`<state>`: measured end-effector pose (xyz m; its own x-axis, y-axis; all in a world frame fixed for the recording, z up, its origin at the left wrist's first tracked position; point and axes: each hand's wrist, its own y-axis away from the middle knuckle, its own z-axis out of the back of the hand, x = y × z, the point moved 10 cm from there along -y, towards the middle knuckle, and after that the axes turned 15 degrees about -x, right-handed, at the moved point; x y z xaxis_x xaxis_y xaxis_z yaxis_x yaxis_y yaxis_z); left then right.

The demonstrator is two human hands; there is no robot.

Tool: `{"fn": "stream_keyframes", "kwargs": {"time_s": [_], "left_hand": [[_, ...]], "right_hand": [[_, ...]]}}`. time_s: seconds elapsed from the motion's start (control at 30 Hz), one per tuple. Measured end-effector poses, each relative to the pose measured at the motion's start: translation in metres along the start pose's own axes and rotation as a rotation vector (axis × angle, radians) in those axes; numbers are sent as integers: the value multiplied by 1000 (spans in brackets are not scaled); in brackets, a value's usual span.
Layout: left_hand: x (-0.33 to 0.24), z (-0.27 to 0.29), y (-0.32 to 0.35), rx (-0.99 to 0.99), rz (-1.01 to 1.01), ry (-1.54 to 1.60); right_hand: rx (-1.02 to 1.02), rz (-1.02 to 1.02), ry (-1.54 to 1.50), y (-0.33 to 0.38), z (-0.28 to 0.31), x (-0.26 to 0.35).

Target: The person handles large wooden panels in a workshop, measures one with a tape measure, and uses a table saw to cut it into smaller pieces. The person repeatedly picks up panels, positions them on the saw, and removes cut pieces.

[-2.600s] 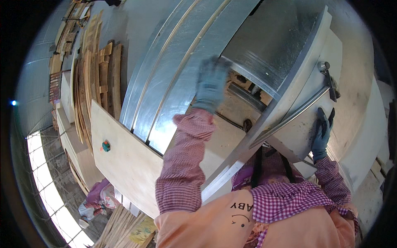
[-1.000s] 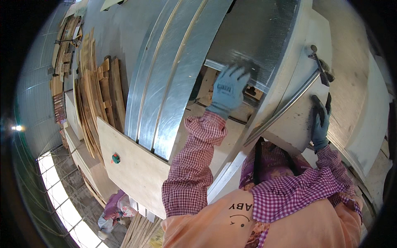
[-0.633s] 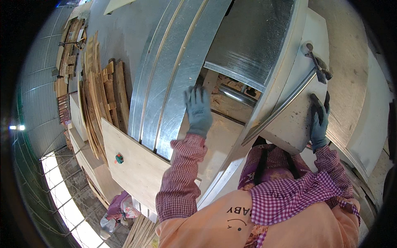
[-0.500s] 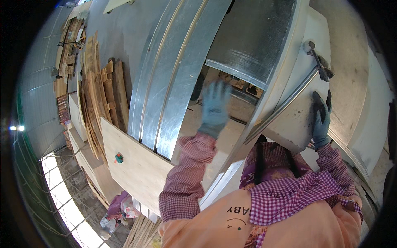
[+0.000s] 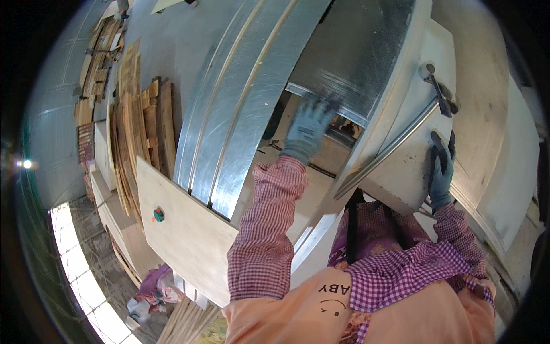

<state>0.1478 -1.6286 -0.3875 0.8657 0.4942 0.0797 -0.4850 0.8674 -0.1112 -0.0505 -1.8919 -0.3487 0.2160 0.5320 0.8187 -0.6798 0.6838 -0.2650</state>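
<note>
My left hand [image 5: 307, 127], in a grey-blue glove, reaches up with fingers spread to the lower edge of a shiny metal panel [image 5: 349, 57] at the opening of a big silver machine housing [image 5: 229, 126]. It looks blurred and holds nothing. My right hand [image 5: 442, 169], in a dark glove, grips the edge of a pale wooden board [image 5: 404, 166] that leans against the machine beside a long metal bar [image 5: 389, 149].
A pale plywood sheet [image 5: 183, 229] with a small green and red knob [image 5: 158, 215] lies below the housing. Stacks of wooden boards [image 5: 137, 132] stand to the left. A metal latch [image 5: 438, 92] sits at the top right of the board.
My left hand has moved up and to the right, from the plywood area to the metal panel's lower edge. My right hand keeps its grip on the board.
</note>
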Motion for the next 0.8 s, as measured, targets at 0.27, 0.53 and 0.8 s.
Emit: {"fn": "stream_keyframes", "kwargs": {"time_s": [0.27, 0.53, 0.8], "left_hand": [[42, 75, 14, 264, 635, 69], [-69, 176, 49, -313, 573, 191], [-144, 214, 125, -576, 855, 395]], "right_hand": [[-29, 141, 17, 3, -1, 20], [-73, -26, -190, 1, -1, 6], [-43, 1, -140, -5, 2, 19]]}}
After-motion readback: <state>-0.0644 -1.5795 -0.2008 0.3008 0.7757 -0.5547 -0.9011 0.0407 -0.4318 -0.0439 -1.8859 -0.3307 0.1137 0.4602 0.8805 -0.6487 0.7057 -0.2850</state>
